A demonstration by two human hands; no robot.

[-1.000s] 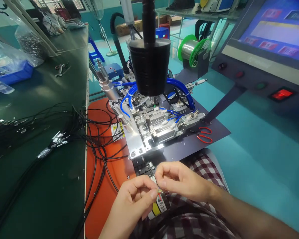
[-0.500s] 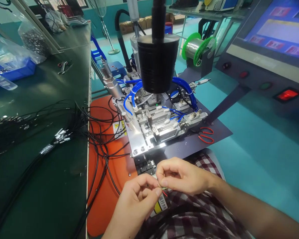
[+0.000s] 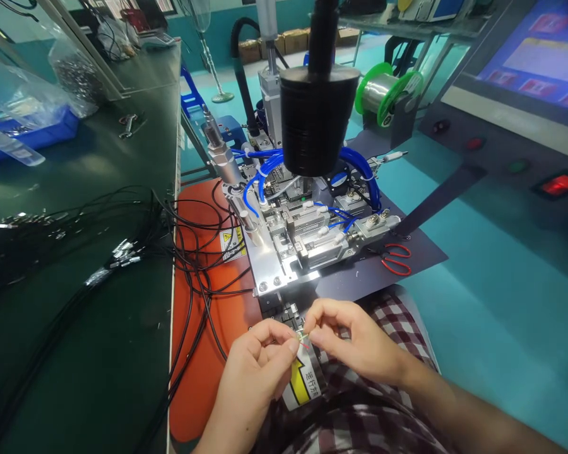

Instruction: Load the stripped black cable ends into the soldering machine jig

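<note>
My left hand point(image 3: 258, 369) and my right hand point(image 3: 348, 337) meet low in the middle of the view, fingertips pinched together. Between them they hold the thin coloured wire ends point(image 3: 303, 341) of a cable, red and green strands showing. Just beneath the fingers lies a label with a yellow arrow point(image 3: 303, 381). A small black fixture point(image 3: 281, 312) sits right behind my hands, at the foot of the metal machine jig point(image 3: 303, 236).
A black cylinder point(image 3: 318, 120) hangs over the jig with blue hoses point(image 3: 360, 167). Black cables point(image 3: 123, 252) sprawl over the green bench and orange mat point(image 3: 196, 366). Red scissors point(image 3: 397, 258) lie right of the jig. A solder spool point(image 3: 383, 91) and control panel point(image 3: 525, 107) stand behind.
The view has shifted slightly, so the machine sits further right. My hands stay pinched on the wire ends, working them closer to the small black fixture.
</note>
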